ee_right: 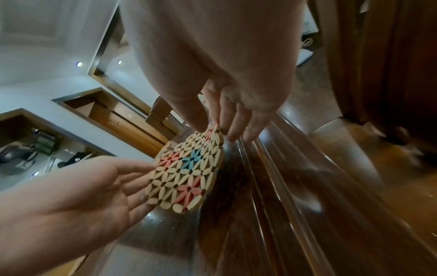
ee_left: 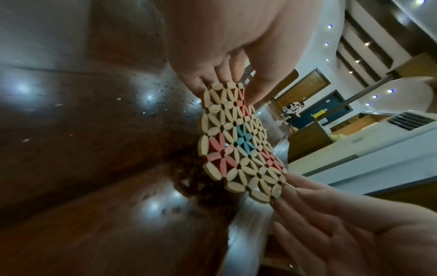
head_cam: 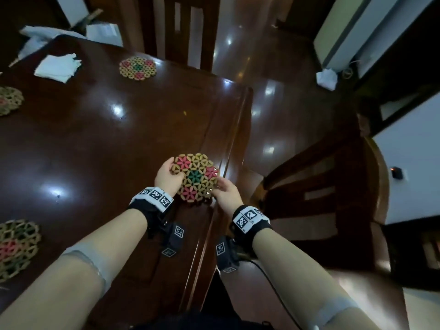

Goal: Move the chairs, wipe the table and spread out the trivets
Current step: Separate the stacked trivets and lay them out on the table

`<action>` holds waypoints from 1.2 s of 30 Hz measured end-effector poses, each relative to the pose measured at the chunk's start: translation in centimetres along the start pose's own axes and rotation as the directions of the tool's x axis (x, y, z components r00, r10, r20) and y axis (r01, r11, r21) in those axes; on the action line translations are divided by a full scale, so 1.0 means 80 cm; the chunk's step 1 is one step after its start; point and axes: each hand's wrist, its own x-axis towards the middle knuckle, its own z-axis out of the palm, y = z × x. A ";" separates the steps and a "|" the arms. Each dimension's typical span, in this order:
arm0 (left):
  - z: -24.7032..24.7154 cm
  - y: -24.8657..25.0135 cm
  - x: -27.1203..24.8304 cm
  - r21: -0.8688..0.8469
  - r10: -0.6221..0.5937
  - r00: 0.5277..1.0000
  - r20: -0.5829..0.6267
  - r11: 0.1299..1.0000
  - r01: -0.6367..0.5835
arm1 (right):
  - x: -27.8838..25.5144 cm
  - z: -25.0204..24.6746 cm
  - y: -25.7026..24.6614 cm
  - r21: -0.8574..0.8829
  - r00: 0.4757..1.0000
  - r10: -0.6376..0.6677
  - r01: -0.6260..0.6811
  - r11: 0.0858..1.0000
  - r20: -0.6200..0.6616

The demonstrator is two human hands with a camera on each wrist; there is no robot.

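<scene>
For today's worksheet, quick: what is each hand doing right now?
Left hand: holding the trivet by its left edge, thumb on top.
Right hand: fingers pinching the same trivet's right edge, above the table.

Trivet [head_cam: 196, 176] on table [head_cam: 100, 139] nr right edge; chair [head_cam: 321, 198] right of table.

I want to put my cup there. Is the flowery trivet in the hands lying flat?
Not yet: the round bamboo flower trivet is tilted, pinched at opposite edges by both hands.
</scene>
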 end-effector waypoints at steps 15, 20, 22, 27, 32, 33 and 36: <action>0.041 0.001 0.064 0.631 0.199 0.952 0.231 0.715 -0.302 | 0.088 -0.026 0.003 -0.328 0.993 -0.029 -0.010 0.945 -0.114; 0.051 0.001 0.057 0.668 0.161 0.950 0.268 0.680 -0.303 | 0.080 -0.042 0.022 -0.270 0.984 -0.004 -0.045 0.962 -0.178; 0.055 0.002 0.054 0.672 0.165 0.951 0.260 0.676 -0.301 | 0.074 -0.048 0.028 -0.261 0.982 0.003 -0.052 0.964 -0.186; 0.063 0.000 0.052 0.670 0.181 0.950 0.254 0.675 -0.308 | 0.058 -0.060 0.039 -0.232 0.979 0.019 -0.067 0.970 -0.203; 0.063 0.003 0.048 0.675 0.177 0.945 0.274 0.664 -0.320 | 0.047 -0.063 0.047 -0.203 0.978 0.031 -0.074 0.976 -0.209; 0.063 0.003 0.049 0.677 0.175 0.944 0.279 0.661 -0.323 | 0.046 -0.064 0.048 -0.199 0.978 0.028 -0.070 0.977 -0.205; 0.063 0.006 0.049 0.680 0.156 0.948 0.278 0.665 -0.309 | 0.042 -0.066 0.047 -0.206 0.980 0.028 -0.069 0.976 -0.195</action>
